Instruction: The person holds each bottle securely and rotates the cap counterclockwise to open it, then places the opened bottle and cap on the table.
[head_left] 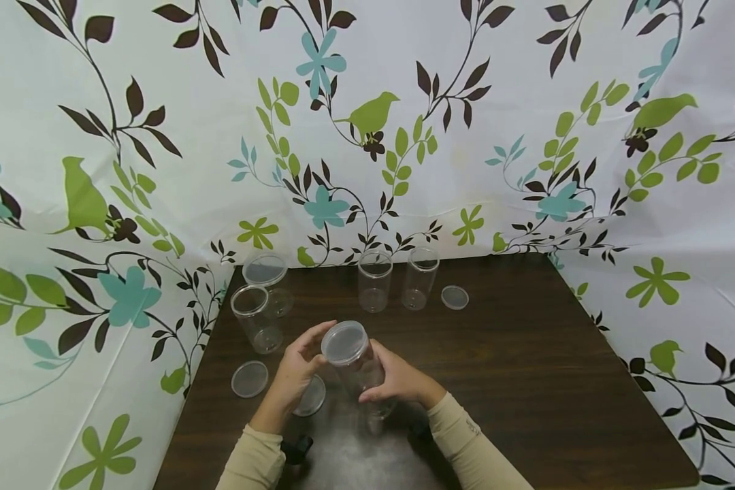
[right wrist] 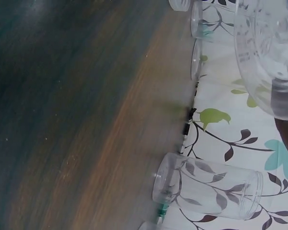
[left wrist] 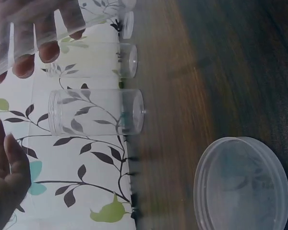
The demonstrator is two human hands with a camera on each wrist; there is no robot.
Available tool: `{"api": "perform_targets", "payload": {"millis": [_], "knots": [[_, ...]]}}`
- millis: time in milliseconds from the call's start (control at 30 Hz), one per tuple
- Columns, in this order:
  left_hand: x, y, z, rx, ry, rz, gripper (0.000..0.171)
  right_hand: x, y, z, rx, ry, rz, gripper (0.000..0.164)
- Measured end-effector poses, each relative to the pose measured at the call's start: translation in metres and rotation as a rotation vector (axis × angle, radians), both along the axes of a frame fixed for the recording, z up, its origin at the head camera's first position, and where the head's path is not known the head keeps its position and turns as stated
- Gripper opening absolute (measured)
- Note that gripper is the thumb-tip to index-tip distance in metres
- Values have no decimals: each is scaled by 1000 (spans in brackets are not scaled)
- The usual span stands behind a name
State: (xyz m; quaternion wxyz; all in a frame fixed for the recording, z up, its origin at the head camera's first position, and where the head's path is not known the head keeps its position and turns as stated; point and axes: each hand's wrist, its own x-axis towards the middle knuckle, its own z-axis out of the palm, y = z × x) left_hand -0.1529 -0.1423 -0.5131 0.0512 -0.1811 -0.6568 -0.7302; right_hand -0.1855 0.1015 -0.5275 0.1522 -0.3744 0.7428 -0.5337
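Observation:
In the head view, a tall clear plastic jar (head_left: pixel 363 381) with a lid (head_left: pixel 346 342) on top tilts over the near middle of the table. My right hand (head_left: pixel 399 376) grips the jar's body, thumb in front. My left hand (head_left: pixel 300 364) pinches the lid's left edge between finger and thumb. In the left wrist view, fingers of the right hand (left wrist: pixel 48 48) show through the clear wall, and loose left fingers (left wrist: pixel 12 158) appear lower down. The right wrist view catches the held jar's bottom (right wrist: pixel 259 62). Below the left hand, a loose lid (head_left: pixel 310 396) lies on the table.
On the dark wooden table (head_left: pixel 527 381), another lid (head_left: pixel 249 379) lies at left and one (head_left: pixel 455 297) at back right. Two jars (head_left: pixel 375 282) stand at the back middle. At back left, a jar (head_left: pixel 257 320) stands before a wider one (head_left: pixel 266 269). Patterned cloth (head_left: pixel 441 156) surrounds the table.

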Motion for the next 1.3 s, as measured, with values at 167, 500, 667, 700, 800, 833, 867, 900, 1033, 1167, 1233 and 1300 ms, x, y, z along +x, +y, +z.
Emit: {"api": "perform_targets", "payload": {"millis": [167, 500, 667, 700, 800, 833, 867, 900, 1033, 1167, 1233, 1300], "knots": [[2, 1, 0, 8, 4, -38, 73, 0, -1, 0, 20, 27, -12, 90], [9, 29, 8, 66, -99, 154, 55, -2, -10, -11, 49, 251, -214, 96], [11, 46, 10, -2, -186, 337, 46, -1, -14, -16, 132, 392, -356, 95], [11, 49, 11, -22, -194, 367, 45, -1, -14, -16, 138, 396, -370, 95], [10, 53, 11, -56, -180, 423, 45, -1, -15, -17, 132, 378, -385, 95], [10, 53, 11, -61, -168, 430, 44, -1, -15, -17, 126, 369, -384, 95], [10, 53, 10, -59, -145, 429, 44, -1, -15, -17, 118, 359, -380, 95], [10, 53, 10, -50, -122, 425, 44, -2, -15, -18, 103, 346, -374, 95], [10, 47, 6, -9, -30, 382, 53, -4, -14, -19, 46, 304, -344, 93], [7, 37, 4, 25, 2, 330, 49, -7, -11, -16, -10, 218, -291, 90], [5, 30, 5, 17, -13, 322, 43, -7, -8, -14, -33, 160, -242, 86], [4, 22, 7, -13, -40, 304, 41, -8, -5, -12, -35, 116, -181, 88]]}}
